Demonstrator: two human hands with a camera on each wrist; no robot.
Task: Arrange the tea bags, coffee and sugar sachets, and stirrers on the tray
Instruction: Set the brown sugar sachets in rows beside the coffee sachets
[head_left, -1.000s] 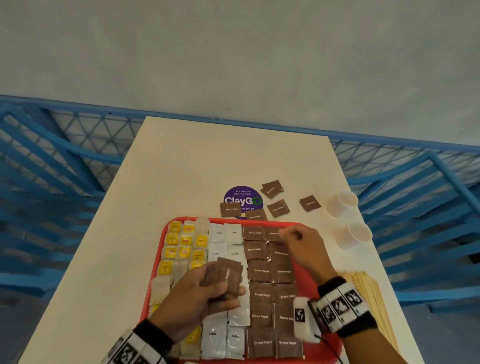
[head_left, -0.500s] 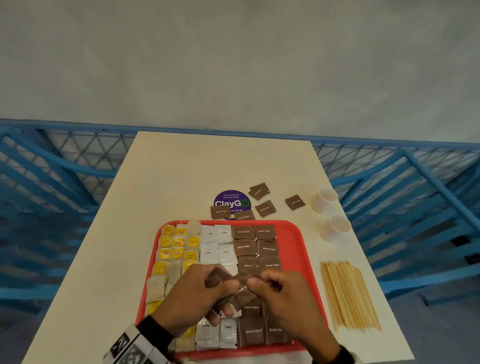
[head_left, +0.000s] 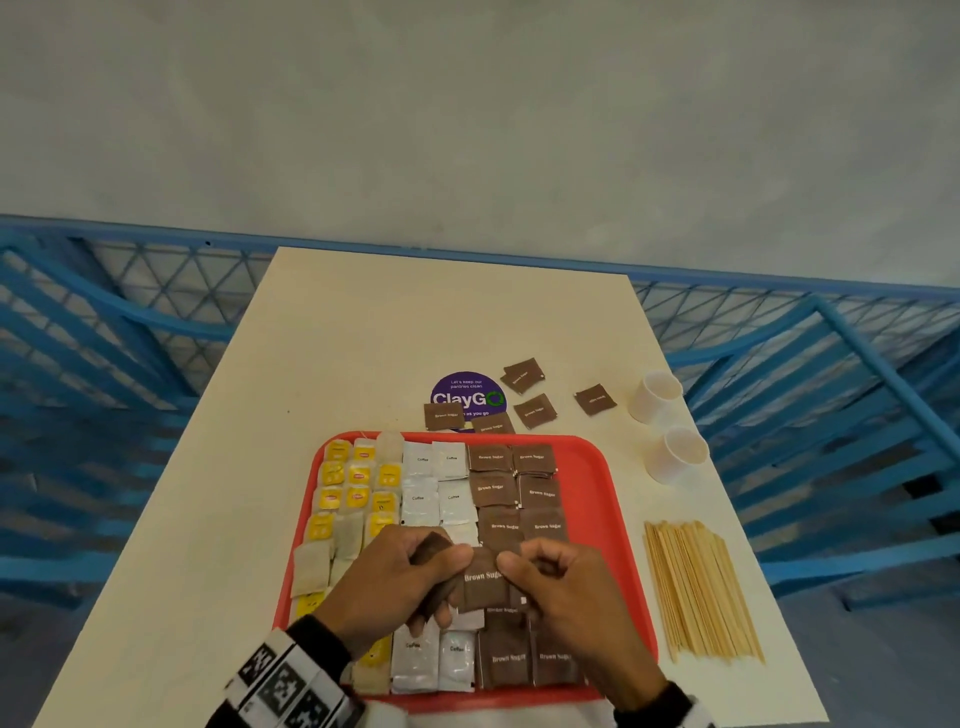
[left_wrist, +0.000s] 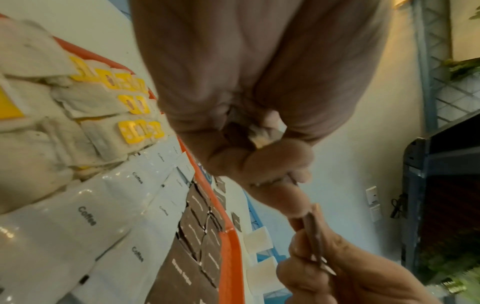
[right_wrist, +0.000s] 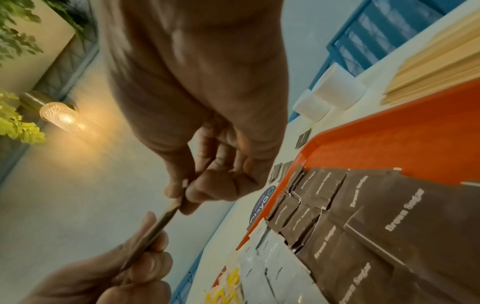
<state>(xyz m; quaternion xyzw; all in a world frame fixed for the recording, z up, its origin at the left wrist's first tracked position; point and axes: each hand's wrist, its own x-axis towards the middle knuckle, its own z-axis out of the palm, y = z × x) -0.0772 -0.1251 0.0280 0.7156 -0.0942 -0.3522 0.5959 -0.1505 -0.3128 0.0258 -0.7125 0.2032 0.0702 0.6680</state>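
Pinching one brown sugar sachet (head_left: 483, 579) between left hand (head_left: 395, 582) and right hand (head_left: 566, 592): light, limp paper, best taken by edges

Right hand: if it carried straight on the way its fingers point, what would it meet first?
The right hand points left, across the brown sugar sachet it pinches, toward the left hand gripping the same sachet. It would likely meet that hand's thumb first; the depth looks matched.

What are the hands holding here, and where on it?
Left hand holds brown sugar sachets; right hand pinches the top sachet's right edge.
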